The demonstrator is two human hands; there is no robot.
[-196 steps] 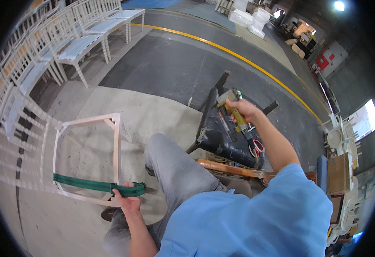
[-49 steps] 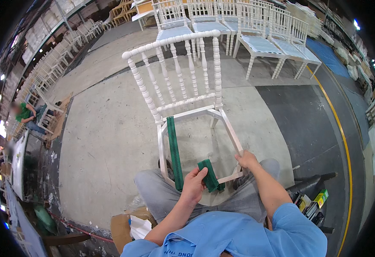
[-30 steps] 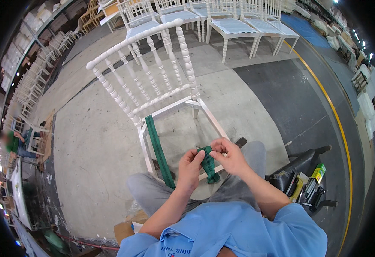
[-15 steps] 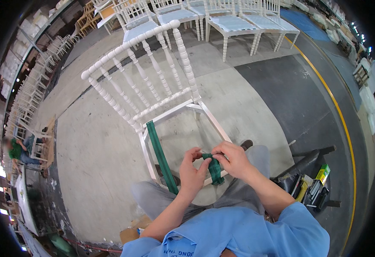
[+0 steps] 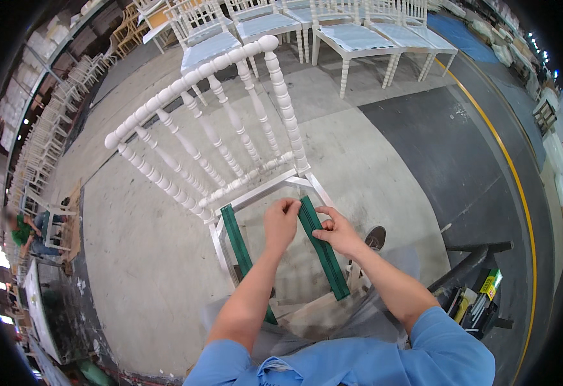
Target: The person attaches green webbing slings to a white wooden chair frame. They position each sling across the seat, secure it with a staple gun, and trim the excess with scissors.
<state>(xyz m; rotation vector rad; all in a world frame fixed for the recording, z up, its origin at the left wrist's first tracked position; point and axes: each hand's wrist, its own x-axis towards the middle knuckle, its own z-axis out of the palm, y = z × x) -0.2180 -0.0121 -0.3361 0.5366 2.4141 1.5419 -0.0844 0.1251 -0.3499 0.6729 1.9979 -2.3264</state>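
- A first green strap [image 5: 241,248] already runs front to back along the left side of the white chair frame [image 5: 220,248], which stands on the concrete floor [image 5: 140,257].
- The left hand [image 5: 281,222] has its fingers [image 5: 289,206] curled shut, pinching the top end of the second green strap [image 5: 323,257] near the frame's back rail.
- The right hand [image 5: 338,231] presses that strap with its fingers bent, closed on it just beside the left.
- By my judgement this webbing end is being placed; fastening it needs it pulled taut and square.
- A black tool stand [image 5: 471,270] sits at right, well apart; finished chairs [image 5: 358,35] line the far floor edge.
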